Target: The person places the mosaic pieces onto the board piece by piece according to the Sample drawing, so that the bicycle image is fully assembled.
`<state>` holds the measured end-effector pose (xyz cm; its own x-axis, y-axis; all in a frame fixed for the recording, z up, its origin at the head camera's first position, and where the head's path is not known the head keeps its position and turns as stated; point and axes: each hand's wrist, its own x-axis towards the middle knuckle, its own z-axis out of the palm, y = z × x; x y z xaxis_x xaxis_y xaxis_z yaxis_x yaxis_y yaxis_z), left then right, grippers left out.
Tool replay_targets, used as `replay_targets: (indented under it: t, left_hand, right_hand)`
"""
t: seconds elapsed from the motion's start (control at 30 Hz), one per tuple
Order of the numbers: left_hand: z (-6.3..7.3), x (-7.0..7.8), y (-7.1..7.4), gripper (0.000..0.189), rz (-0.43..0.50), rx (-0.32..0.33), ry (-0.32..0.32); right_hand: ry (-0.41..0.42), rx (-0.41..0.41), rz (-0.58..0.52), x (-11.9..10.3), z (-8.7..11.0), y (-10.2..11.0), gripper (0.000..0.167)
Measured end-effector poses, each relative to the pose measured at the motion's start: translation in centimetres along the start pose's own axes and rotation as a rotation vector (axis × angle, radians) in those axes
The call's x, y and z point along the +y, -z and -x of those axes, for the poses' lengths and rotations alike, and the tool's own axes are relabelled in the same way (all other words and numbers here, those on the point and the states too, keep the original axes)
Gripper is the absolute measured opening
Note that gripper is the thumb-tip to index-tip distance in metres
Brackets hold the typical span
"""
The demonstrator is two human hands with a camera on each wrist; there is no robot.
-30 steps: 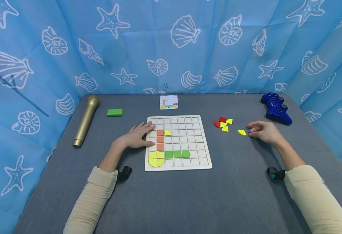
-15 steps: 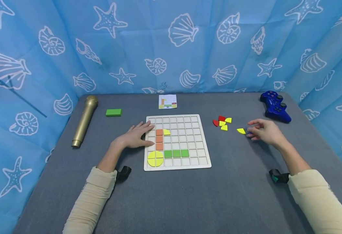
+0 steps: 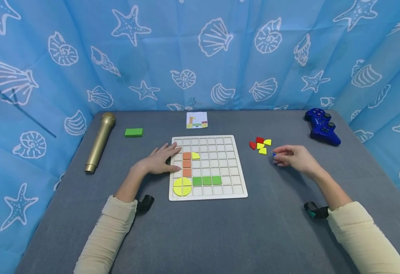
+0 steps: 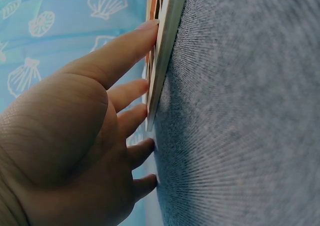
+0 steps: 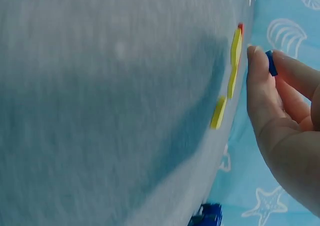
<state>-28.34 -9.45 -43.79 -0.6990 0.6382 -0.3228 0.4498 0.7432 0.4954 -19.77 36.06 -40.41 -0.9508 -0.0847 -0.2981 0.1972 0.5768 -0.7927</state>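
Note:
My right hand (image 3: 295, 159) pinches a small blue piece (image 5: 271, 63) between thumb and fingertips, raised over the table right of the board. Close by, a loose yellow quarter-circle piece (image 5: 218, 113) shows in the right wrist view; the hand hides it in the head view. My left hand (image 3: 158, 158) lies with spread fingers on the left edge of the white grid board (image 3: 220, 194), thumb on its rim. On the board sit a column of orange squares (image 3: 187, 163), a row of green squares (image 3: 207, 180), a yellow circle of quarter pieces (image 3: 182, 187) and a yellow quarter piece (image 3: 195, 155).
Several red and yellow pieces (image 3: 260, 145) lie right of the board. Behind it is a small pattern card (image 3: 196, 120). A green block (image 3: 133, 132) and a gold microphone (image 3: 100, 142) lie at left; a blue game controller (image 3: 323, 127) rests at back right.
My right hand has moved left with the blue piece, now covering the yellow quarter piece that showed beside it in the head view. The left hand stays where it was.

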Motion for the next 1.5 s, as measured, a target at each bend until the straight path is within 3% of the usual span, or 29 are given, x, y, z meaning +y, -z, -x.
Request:
replay_targets:
  t: [0.27,0.5,0.77,1.3,1.5]
  left_hand:
    - [0.0,0.0,0.0,0.079,0.004,-0.001,-0.004]
    - [-0.1,0.0,0.0,0.079,-0.005,-0.001,-0.005]
    - [-0.2,-0.1,0.0,0.079,-0.008,0.000,-0.005]
    - [-0.3,0.0,0.1,0.080,0.001,-0.009,0.018]
    - [-0.2,0.1,0.1,0.079,0.001,-0.007,0.017]
  right_hand:
    - [-0.020,-0.043,0.007,-1.0,-0.3,-2.1,0.035]
    - [-0.038,-0.047,-0.096,-1.8,-0.5,-3.9,0.036]
    - [-0.061,-0.151,-0.212,-2.9,-0.7,-6.1,0.036]
    - [-0.083,-0.285,-0.400,-5.0,0.1,-11.4,0.031]
    - [-0.100,-0.310,-0.394,-5.8,0.3,-12.8,0.028]
